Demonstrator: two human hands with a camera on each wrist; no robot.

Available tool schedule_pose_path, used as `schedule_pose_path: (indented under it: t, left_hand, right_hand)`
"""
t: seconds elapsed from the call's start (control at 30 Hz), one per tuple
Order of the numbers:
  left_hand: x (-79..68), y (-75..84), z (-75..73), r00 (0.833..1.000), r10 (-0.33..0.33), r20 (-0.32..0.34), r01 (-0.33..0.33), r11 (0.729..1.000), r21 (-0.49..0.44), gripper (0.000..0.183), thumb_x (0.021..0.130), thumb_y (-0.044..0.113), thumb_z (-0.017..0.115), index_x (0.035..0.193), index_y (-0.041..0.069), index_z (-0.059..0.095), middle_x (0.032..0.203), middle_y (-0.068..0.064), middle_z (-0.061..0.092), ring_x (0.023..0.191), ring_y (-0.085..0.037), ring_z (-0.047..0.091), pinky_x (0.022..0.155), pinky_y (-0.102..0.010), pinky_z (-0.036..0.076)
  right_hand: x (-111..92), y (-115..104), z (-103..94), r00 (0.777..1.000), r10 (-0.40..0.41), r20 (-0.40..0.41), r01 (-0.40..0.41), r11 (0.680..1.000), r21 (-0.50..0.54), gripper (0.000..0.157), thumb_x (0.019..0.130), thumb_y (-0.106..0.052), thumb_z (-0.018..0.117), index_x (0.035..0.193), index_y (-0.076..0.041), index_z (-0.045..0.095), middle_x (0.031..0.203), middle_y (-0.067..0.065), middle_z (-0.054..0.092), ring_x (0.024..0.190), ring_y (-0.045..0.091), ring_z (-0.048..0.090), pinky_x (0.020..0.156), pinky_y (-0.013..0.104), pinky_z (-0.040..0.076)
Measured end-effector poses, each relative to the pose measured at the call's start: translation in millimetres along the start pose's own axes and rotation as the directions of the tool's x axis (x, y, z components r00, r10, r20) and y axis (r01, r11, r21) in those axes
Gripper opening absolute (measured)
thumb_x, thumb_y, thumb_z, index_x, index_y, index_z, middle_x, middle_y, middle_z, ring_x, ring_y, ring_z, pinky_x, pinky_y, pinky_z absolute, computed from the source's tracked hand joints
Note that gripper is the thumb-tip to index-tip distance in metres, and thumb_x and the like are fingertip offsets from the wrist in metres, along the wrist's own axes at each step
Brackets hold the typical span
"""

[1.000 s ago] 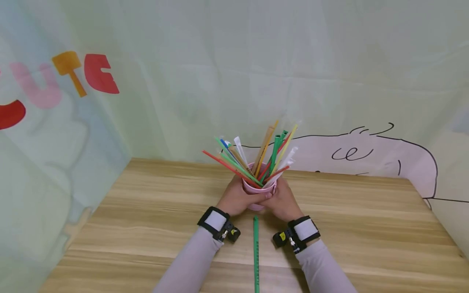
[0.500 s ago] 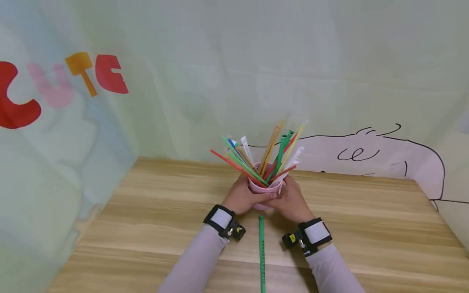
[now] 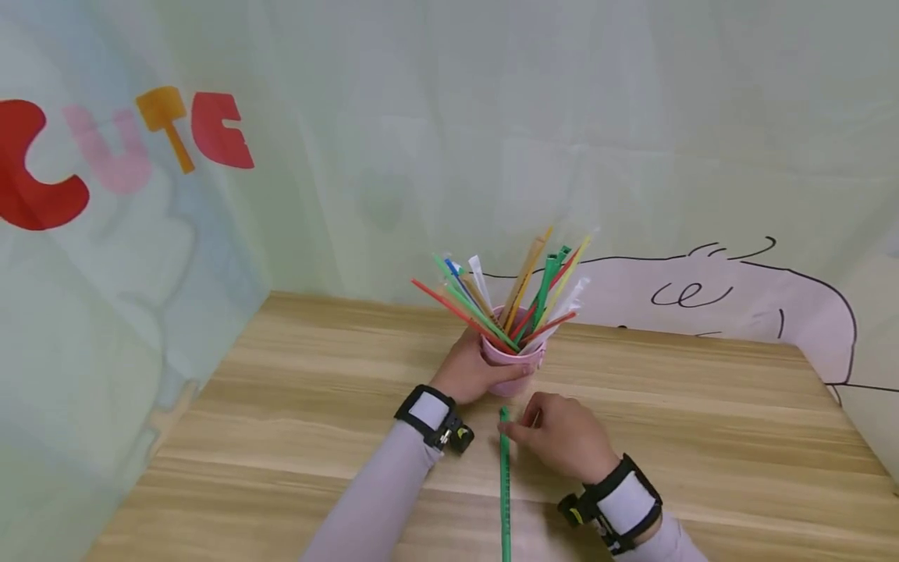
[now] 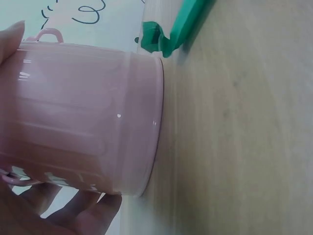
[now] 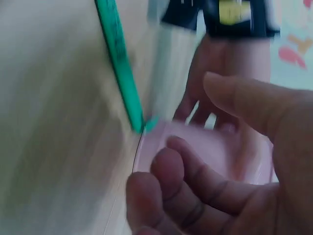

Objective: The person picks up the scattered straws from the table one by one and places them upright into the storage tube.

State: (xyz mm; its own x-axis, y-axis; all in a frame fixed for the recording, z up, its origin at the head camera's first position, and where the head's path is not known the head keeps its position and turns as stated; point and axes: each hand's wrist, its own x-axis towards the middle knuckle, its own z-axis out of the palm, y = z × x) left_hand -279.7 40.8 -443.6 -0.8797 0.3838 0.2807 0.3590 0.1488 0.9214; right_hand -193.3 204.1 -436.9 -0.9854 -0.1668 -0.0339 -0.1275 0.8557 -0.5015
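A small pink bucket (image 3: 507,387) stands upright on the table, bristling with wrapped drinking straws (image 3: 550,277) in red, green, yellow, white and other colours. My left hand (image 3: 465,373) grips it from the left side, thumb across the front below the rim. In front of the bucket a green wrapped straw (image 3: 505,492) lies on the wood, its far end close to the bucket base. Just right of that end hovers my right hand (image 3: 570,439), fingers bent loosely with nothing in them. The right wrist view shows its thumb and fingertips (image 5: 167,166) spread apart.
The wooden table (image 3: 337,375) meets a pale printed curtain (image 3: 393,156) close behind the bucket. Colourful letters (image 3: 221,129) mark its left part. A strapped-on camera sits at each wrist, the right one (image 3: 572,509) low over the table.
My right hand has let go of the bucket and come back toward me, beside the green straw. The left hand still holds the bucket. The head view has shifted slightly.
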Motion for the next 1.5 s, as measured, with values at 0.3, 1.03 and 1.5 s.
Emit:
schedule_pose_path:
  t: [0.3, 1.03, 1.5]
  left_hand:
    - [10.8, -28.2, 4.3, 0.998, -0.049, -0.026, 0.05, 0.997, 0.062, 0.094, 0.068, 0.044, 0.086, 0.144, 0.031, 0.032, 0.133, 0.007, 0.051, 0.116, -0.002, 0.046, 0.106, -0.038, 0.039]
    - [10.7, -30.6, 3.6, 0.999, -0.038, -0.007, 0.038, 0.998, 0.045, 0.096, 0.069, 0.049, 0.084, 0.145, 0.034, 0.029, 0.136, 0.009, 0.047, 0.116, -0.002, 0.045, 0.106, -0.038, 0.037]
    - [4.1, -16.8, 1.8, 1.0, 0.003, 0.004, -0.003, 1.0, -0.007, 0.088, 0.073, 0.033, 0.085, 0.144, 0.022, 0.035, 0.134, 0.0, 0.051, 0.116, -0.008, 0.047, 0.106, -0.044, 0.039]
  right_hand:
    - [-17, -12, 19.7, 0.991, -0.089, 0.096, 0.099, 0.989, -0.109, 0.039, 0.084, -0.048, 0.069, 0.061, -0.021, 0.055, 0.051, -0.008, 0.05, 0.047, 0.01, 0.044, 0.041, 0.029, 0.034]
    - [-18, -11, 33.8, 0.995, -0.083, 0.056, 0.09, 0.984, -0.152, 0.03, 0.083, -0.025, 0.066, 0.057, -0.019, 0.052, 0.052, -0.005, 0.048, 0.047, 0.013, 0.042, 0.041, 0.03, 0.033]
    - [-23, 2, -7.1, 0.995, -0.017, 0.1, -0.002, 0.982, 0.188, 0.013, 0.086, -0.016, 0.062, 0.074, -0.011, 0.061, 0.053, -0.001, 0.058, 0.045, 0.012, 0.052, 0.04, 0.026, 0.04]
